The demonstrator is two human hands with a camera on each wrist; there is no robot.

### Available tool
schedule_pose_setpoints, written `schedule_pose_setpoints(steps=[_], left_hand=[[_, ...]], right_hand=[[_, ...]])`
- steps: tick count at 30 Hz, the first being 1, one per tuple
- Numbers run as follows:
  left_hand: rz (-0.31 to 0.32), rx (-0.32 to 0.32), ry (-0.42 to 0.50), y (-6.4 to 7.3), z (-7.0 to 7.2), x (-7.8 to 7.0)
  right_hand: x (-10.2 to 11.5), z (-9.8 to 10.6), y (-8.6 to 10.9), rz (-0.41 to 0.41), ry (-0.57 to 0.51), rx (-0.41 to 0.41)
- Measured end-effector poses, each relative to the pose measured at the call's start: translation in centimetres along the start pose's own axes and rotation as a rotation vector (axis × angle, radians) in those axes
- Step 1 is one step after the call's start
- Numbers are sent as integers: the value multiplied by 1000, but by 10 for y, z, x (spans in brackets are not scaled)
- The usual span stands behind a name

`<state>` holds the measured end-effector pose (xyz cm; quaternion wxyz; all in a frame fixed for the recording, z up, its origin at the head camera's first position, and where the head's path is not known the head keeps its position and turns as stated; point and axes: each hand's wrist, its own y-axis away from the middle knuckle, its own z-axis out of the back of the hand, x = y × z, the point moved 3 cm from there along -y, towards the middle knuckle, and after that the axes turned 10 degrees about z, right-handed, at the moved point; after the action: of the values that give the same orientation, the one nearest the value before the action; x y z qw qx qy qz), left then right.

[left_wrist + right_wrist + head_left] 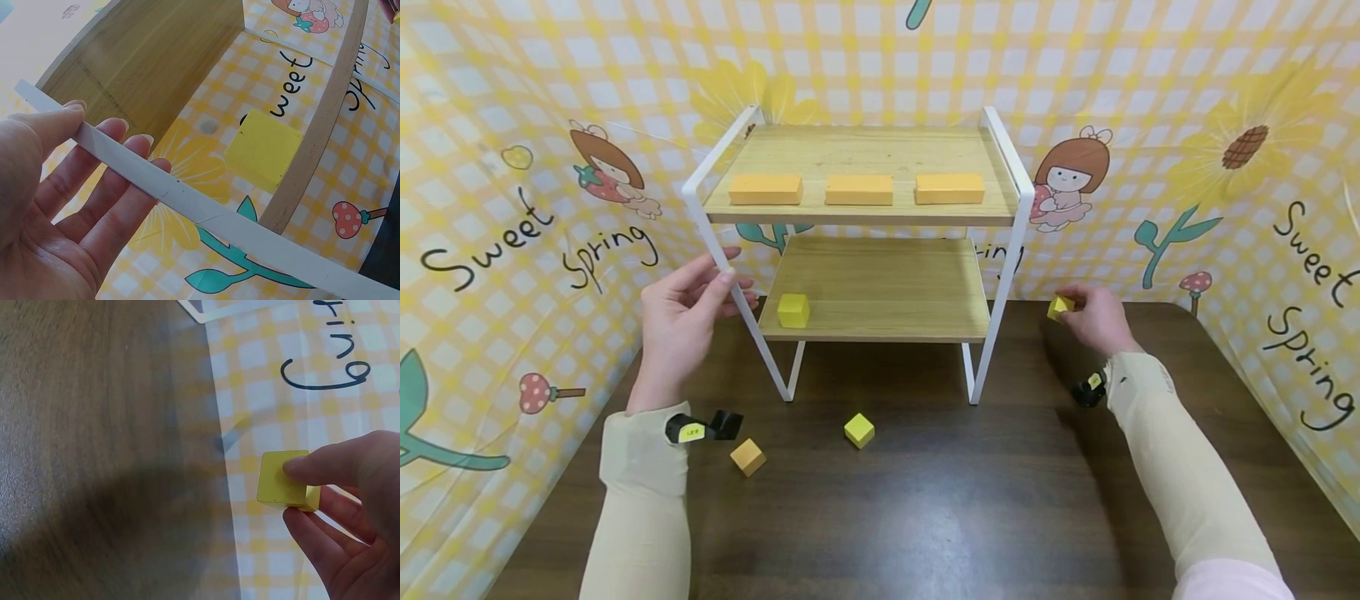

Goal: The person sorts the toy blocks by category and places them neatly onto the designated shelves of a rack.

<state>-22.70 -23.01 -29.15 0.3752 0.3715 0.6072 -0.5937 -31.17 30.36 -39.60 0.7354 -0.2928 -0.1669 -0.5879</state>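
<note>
A two-tier wooden shelf (880, 292) with a white metal frame stands on the dark table. My left hand (679, 308) holds the shelf's left front post (181, 190), the thumb on one side and the fingers behind it. To the right of the shelf, my right hand (1099, 318) pinches a yellow cube (281, 478) between thumb and fingers, off the table near the back cloth. Another yellow cube (793, 311) sits at the left front of the lower tier; it also shows in the left wrist view (262, 149).
Three orange rectangular blocks (859, 190) lie in a row along the top tier's front edge. On the table (970, 517) before the shelf are a yellow cube (860, 431) and an orange cube (748, 457), the latter beside the left wrist. Checked cloth (880, 58) surrounds the table.
</note>
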Motion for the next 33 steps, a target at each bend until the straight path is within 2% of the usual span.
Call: schedule_pose_setpoints(steps=[8,22,33], left_hand=[[2,-3,1,0,0,0],[-7,5,44,0,0,0],[-3,8,57,-1,0,1]], right_hand=[[9,6,4,17,-2,-24],[22,16,14,-11,-70,-62],[28,24,24,22,-80,-107]])
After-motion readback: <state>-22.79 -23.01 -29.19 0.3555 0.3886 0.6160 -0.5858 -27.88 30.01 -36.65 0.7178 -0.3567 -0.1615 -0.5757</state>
